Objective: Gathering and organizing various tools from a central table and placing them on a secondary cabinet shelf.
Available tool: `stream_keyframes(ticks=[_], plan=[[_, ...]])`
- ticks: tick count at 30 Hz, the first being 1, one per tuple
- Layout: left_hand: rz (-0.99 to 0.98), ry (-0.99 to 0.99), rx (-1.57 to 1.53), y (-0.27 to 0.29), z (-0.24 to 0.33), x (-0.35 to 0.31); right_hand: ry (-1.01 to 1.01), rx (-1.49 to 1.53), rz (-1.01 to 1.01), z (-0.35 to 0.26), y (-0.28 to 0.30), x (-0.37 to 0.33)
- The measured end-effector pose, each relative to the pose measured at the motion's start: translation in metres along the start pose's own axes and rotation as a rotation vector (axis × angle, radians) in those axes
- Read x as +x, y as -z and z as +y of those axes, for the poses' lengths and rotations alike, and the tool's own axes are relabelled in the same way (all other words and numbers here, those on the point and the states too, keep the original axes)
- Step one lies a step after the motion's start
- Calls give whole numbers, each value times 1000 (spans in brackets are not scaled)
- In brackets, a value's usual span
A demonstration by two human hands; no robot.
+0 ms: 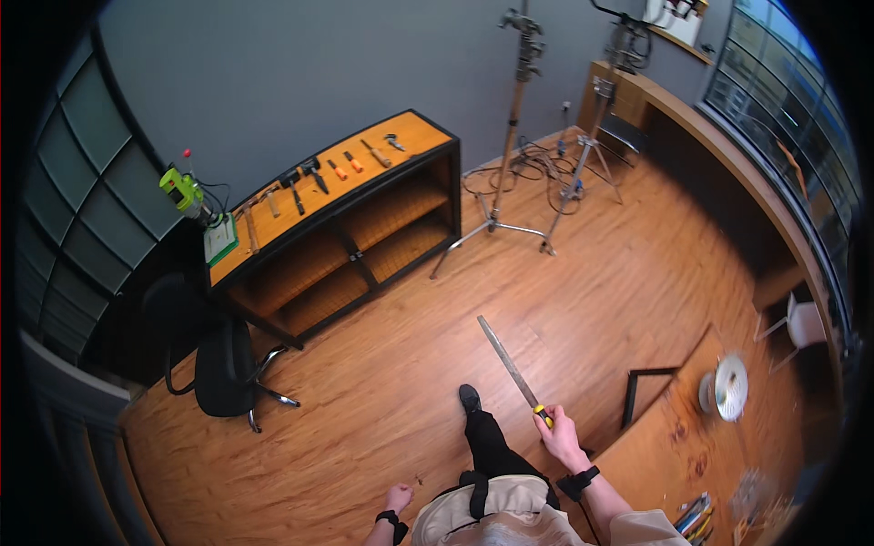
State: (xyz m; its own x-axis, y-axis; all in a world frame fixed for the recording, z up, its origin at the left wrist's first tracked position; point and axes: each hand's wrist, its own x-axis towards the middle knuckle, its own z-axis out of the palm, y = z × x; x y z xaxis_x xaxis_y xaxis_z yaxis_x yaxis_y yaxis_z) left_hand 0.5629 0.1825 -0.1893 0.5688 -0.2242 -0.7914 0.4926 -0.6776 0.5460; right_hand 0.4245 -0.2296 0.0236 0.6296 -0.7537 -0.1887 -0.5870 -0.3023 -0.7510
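Observation:
My right hand point(560, 436) is closed round the yellow-and-black handle of a file point(508, 360). Its long flat grey blade points forward and slightly left, over the wooden floor. Low in the picture, my left hand point(399, 497) hangs beside my body with its fingers curled in, and nothing shows in it. A small brown speck lies close by, too small to name. Nearest to my right forearm is a wooden table point(655, 446). On it are a round metal-and-white lamp-like object point(729, 389) and several pens or slim tools point(696, 517).
Ahead on the left, a wood-topped cabinet point(407, 136) carries hammers, chisels and a green drill press point(185, 195). A black chair point(226, 369) stands before it. Light stands point(494, 215) with spread legs and loose cables point(537, 164) occupy the far floor. A white chair point(806, 325) is at right.

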Motion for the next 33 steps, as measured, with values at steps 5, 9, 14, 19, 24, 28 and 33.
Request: stream_keyframes(ticks=[5,9,14,19,24,28,33], plan=[[180,52,227,33,43,56,90,3,-104,-54,-22,119],[200,13,71,51,144,96,155,-8,-110,-98,-33,221],[373,-220,-208,85,238,144,259,-88,-84,-172,-45,341],[535,-350,-126,128,369,182,334,-91,14,-237,-58,454],[566,-589,-80,190,460,254,320,-102,115,-295,-78,556],[460,-501,80,233,535,282,293,-160,192,-321,-92,613],[399,-593,193,259,600,327,342,-210,232,-335,-114,708]])
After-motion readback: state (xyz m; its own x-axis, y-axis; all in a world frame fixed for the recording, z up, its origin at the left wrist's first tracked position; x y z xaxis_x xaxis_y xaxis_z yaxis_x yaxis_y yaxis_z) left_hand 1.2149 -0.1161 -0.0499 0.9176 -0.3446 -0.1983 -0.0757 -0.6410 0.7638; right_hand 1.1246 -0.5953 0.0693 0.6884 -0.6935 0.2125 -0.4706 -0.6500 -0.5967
